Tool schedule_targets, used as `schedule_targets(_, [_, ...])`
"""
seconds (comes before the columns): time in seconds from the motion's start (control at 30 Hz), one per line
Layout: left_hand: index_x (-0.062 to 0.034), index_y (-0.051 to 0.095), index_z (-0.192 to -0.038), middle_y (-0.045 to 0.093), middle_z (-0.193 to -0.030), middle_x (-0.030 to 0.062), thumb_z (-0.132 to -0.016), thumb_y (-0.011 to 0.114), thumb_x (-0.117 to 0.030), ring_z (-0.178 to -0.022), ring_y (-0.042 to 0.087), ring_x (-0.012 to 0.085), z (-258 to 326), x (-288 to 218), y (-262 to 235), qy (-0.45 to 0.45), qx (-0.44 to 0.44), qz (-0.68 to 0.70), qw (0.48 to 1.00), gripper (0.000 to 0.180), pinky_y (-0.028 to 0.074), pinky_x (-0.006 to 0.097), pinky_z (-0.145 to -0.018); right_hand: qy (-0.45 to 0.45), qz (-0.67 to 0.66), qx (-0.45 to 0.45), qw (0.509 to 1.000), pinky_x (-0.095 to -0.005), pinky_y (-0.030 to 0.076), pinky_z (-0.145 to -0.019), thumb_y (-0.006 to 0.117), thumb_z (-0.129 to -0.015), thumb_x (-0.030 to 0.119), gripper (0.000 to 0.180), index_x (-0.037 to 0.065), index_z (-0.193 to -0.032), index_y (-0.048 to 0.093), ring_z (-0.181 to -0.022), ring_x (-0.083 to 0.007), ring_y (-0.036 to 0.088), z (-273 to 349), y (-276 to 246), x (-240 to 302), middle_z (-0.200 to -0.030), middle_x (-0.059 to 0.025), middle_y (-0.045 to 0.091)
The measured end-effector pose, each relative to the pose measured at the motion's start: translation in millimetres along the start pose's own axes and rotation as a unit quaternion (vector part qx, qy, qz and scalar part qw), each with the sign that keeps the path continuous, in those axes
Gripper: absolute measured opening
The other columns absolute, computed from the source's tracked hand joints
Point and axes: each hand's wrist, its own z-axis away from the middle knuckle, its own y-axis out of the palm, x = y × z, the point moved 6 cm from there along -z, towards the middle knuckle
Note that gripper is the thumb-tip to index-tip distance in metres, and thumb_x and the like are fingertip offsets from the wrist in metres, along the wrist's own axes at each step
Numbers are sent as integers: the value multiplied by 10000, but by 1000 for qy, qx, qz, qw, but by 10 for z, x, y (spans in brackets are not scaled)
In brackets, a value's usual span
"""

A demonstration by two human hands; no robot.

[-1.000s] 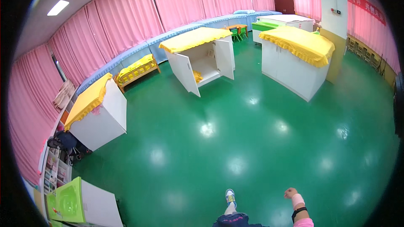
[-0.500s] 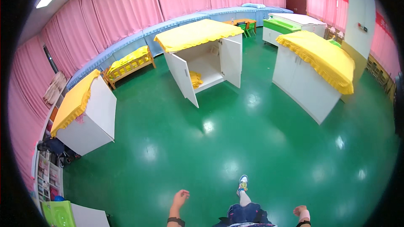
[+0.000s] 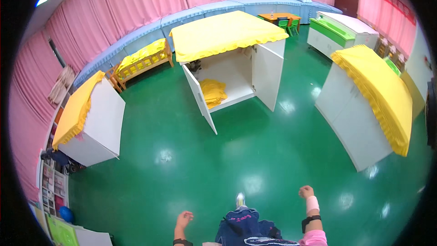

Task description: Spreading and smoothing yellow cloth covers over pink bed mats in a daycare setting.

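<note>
My left hand [image 3: 184, 219] hangs over the green floor at the lower middle, its fingers slightly apart and nothing in it. Farther forward on the right, my right hand [image 3: 306, 192] is curled in a loose, empty fist. Neither touches anything. Ahead stands a white cabinet [image 3: 267, 70] under a yellow ruffled cover [image 3: 227, 34], both doors swung wide. Inside, on its bottom board, lies a crumpled yellow cloth [image 3: 213, 93]. Small dark items at its inner left are too shaded to make out. One shoe [image 3: 240, 200] shows between my hands.
White cabinets with yellow covers stand at left [image 3: 101, 123] and right [image 3: 353, 114]. A wooden cot [image 3: 143, 64] is behind, before a blue-covered bench [image 3: 182, 17]. A shelf [image 3: 51, 187] and a blue ball [image 3: 66, 214] lie lower left; green chairs [image 3: 293, 26] stand at an orange table.
I have walked closer to the open cabinet, and more of the yellow cloth inside shows. My right hand has swung forward and my left hand back. The other foot is forward.
</note>
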Motion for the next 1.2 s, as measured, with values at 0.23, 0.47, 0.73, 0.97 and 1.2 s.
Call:
schedule_targets(0.23, [-18,569,-928,627,-814,65,-804,454,9,-711,599,139,-1891,-624,202,-75,-16,55,996,172,461,244,-570,-63,136,82,985,-306,491,-553,530,-789,99,84,22,-822,542,-609,-174,595,-1649,1338,2010,-707,-90,606])
schedule_targets(0.47, [-53,577,-947,629,-823,59,-822,477,-35,-692,590,119,-3586,-2716,620,90,-35,41,994,161,446,234,-575,-131,127,187,965,-277,486,-532,523,-782,61,60,15,-807,552,-592,-155,601,-3269,2387,3422,-699,-88,620])
schedule_targets(0.73, [-58,578,-947,626,-825,59,-820,474,-34,-705,587,120,-4991,-3376,1061,46,-112,56,991,166,448,234,-610,-236,325,227,887,-304,482,-658,583,-737,141,108,35,-758,580,-668,-187,603,-5244,4213,4908,-706,-95,620])
schedule_targets(0.97, [-35,576,-947,621,-833,59,-815,458,-8,-720,592,128,-5627,-3748,1579,-33,-132,120,983,179,471,244,-652,-305,447,305,783,-345,468,-725,584,-684,95,70,60,-744,582,-774,-269,593,-6204,5737,5594,-772,-118,602])
schedule_targets(1.2, [-56,589,-950,630,-836,60,-827,466,-50,-800,603,144,-6215,-3345,1917,-88,-168,204,960,174,467,256,-695,-382,537,298,691,-397,428,-821,625,-676,146,333,75,-980,509,-971,-313,508,-6735,7173,5752,-1095,-119,468])
